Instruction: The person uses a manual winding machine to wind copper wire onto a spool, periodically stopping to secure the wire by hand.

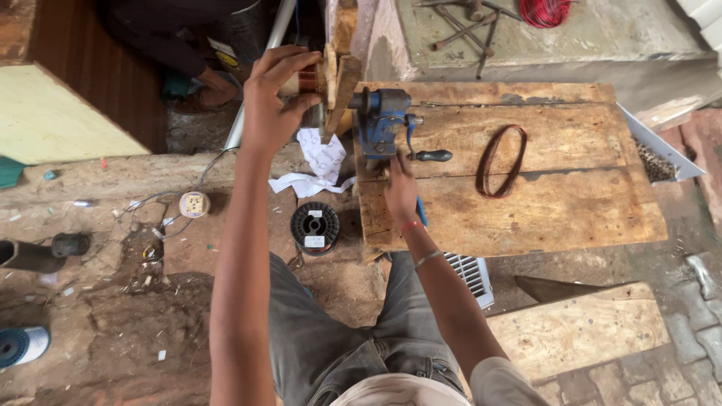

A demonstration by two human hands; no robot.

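My left hand point(274, 94) is closed around a wooden former point(337, 83) with copper wire wound on it, mounted on the shaft of a blue hand-cranked winding machine point(380, 120). The machine sits at the left edge of a worn wooden table point(541, 203). My right hand point(400, 188) rests on the tabletop just below the crank's black handle point(432, 156), fingers curled, apparently on a blue tool that is mostly hidden. A loop of dark copper wire point(500, 160) lies on the table to the right.
A black wire spool point(315, 227) and crumpled white paper point(316, 162) lie on the ground left of the table. A round socket point(194, 204), loose wires, a wooden bench point(579, 331), a white grille point(470, 274) and metal rods point(466, 26) surround it.
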